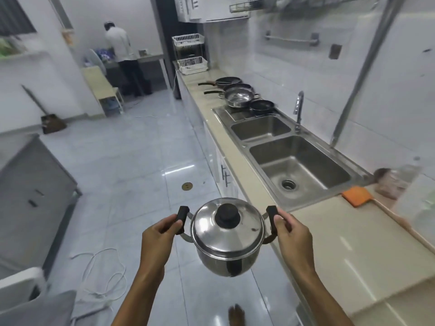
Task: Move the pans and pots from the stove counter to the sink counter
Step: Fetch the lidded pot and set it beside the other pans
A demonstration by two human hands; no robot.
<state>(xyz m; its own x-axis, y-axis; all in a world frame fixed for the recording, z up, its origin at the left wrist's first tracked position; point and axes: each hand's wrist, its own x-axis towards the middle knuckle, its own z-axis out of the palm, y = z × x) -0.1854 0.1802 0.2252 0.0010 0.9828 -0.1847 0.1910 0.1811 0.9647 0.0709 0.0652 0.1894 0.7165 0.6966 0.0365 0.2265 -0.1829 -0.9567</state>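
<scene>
Four pans sit on the table's far end beyond the sink; left hand and right hand each pinch a pot handle, mid-carry over the floor.

bottle at right edge blurred, contents unreadable; dish rack cut off by top edge; foot cut by bottom edge; far pans overlap, count unclear; distant person too small for detail
</scene>
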